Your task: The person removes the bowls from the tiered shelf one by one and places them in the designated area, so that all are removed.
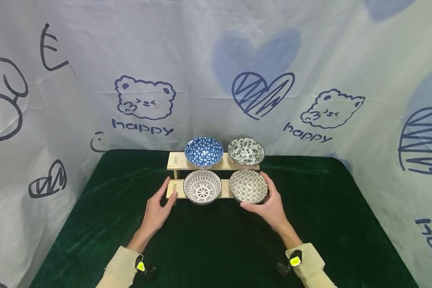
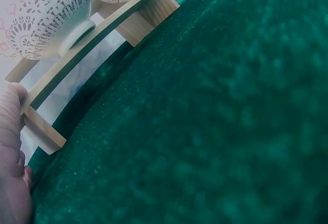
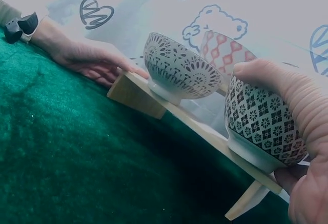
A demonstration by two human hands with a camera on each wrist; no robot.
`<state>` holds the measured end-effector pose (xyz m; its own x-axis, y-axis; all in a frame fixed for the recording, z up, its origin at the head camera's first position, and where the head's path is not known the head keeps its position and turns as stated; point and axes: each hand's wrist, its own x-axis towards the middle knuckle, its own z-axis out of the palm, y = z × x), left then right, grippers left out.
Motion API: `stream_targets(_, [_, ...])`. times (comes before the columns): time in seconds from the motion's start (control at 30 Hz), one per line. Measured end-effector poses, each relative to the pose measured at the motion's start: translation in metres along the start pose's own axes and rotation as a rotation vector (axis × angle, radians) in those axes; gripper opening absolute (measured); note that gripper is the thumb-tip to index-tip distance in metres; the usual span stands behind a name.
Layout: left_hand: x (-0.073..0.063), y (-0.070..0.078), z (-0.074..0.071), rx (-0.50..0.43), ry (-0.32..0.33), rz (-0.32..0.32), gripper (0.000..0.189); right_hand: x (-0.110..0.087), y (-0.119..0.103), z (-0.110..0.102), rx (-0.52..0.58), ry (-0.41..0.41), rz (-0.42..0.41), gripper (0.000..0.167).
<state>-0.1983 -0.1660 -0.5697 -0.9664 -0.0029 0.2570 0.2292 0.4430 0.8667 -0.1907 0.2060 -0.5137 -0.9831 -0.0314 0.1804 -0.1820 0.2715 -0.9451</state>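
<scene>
A two-tier wooden rack point(image 1: 179, 161) holds a bowl pair on each tier. My left hand point(image 1: 155, 212) grips the left end of the lower board point(image 1: 178, 189), its thumb on the board's end in the left wrist view. With my right hand point(image 1: 273, 206) I hold the lower right bowl point(image 1: 248, 186), which has a dark lattice pattern; the thumb is at its rim and fingers round its outer side. In the right wrist view its foot is right at the board. Beside it sits a white bowl point(image 1: 202, 187) with dark petal marks.
On the upper tier are a blue patterned bowl point(image 1: 203, 152) and a leaf-patterned bowl point(image 1: 246, 151). Dark green cloth point(image 1: 216, 244) covers the table. A white printed curtain point(image 1: 201, 52) hangs behind the rack and along both sides.
</scene>
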Motion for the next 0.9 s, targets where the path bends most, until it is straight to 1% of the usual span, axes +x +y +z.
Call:
stream_targets(0.23, [0.001,0.001,-0.001,-0.013,0.008,0.018,0.065,-0.002,0.001,-0.009,0.022,0.023,0.026,0.112])
stream_targets(0.43, [0.002,0.002,0.000,-0.023,0.007,0.014,0.065,-0.004,0.003,-0.019,0.041,0.042,0.042,0.113])
stream_targets(0.53, [0.003,0.002,0.000,-0.022,0.007,0.017,0.065,-0.005,0.004,-0.025,0.037,0.059,0.037,0.113])
stream_targets(0.7, [0.004,0.002,0.000,-0.016,0.009,0.023,0.065,-0.006,0.005,-0.035,0.029,0.093,0.055,0.113])
stream_targets(0.9, [0.002,0.001,0.000,-0.012,0.006,0.025,0.065,-0.009,0.009,-0.045,0.060,0.128,0.061,0.112])
